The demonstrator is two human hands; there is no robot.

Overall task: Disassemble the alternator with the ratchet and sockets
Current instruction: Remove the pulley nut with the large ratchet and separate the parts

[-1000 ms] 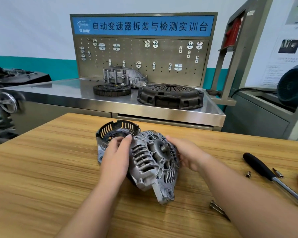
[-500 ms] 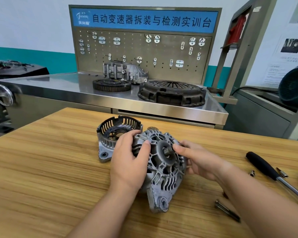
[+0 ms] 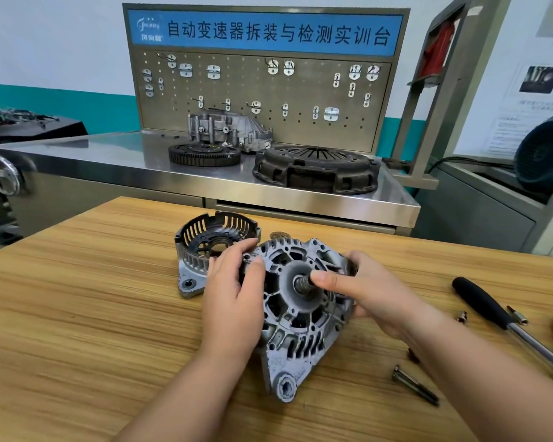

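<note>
Alternator [image 3: 300, 314] is propped on edge at table [image 3: 77, 314] centre, left rim gripped by curled left hand [image 3: 233, 301] fingers [image 3: 237, 252], right edge wrapped by the right hand [image 3: 374, 295] with thumb on the shaft [image 3: 302, 282], probably to push the rotor out; ratchet [image 3: 505, 323] lies unused at right.

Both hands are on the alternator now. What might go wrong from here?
1. The alternator rests tilted on its lug, held only by the left hand and right hand; loosening either grip may let it tip.
2. The loose bolt lies beside the right forearm and could be knocked away.
</note>
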